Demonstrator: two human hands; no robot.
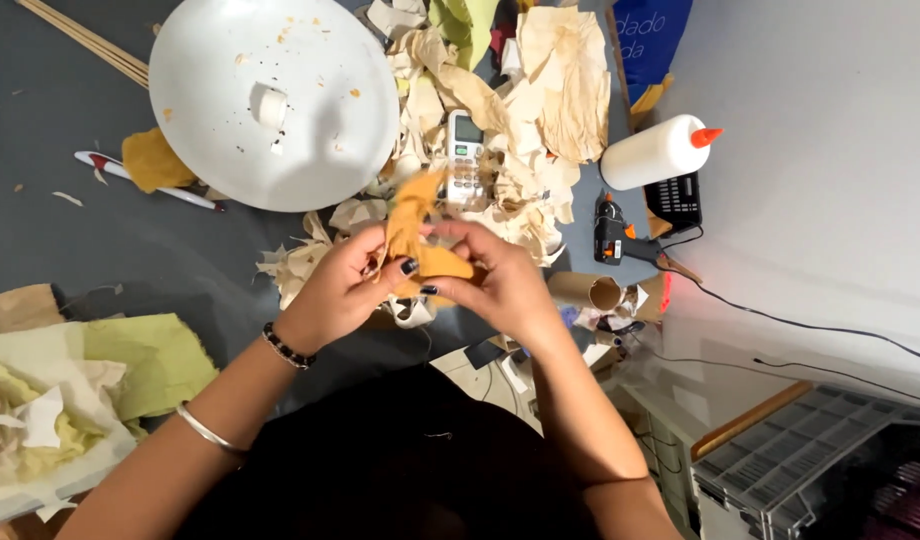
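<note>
Centrally, 1 orange paper piece (417, 232) is pinched between the closed fingers of 2 hands, left hand (337, 290) and right hand (495, 280), above the grey table (170, 250). Nearby are seen 1 white dome (272, 100), 1 glue bottle (660, 150), 1 glue gun (612, 232) and 1 remote control (465, 158).

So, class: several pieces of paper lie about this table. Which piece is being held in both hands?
The orange-yellow crumpled piece, pinched between the left hand and right hand. The cream scraps and the green sheets lie untouched on the table.
</note>
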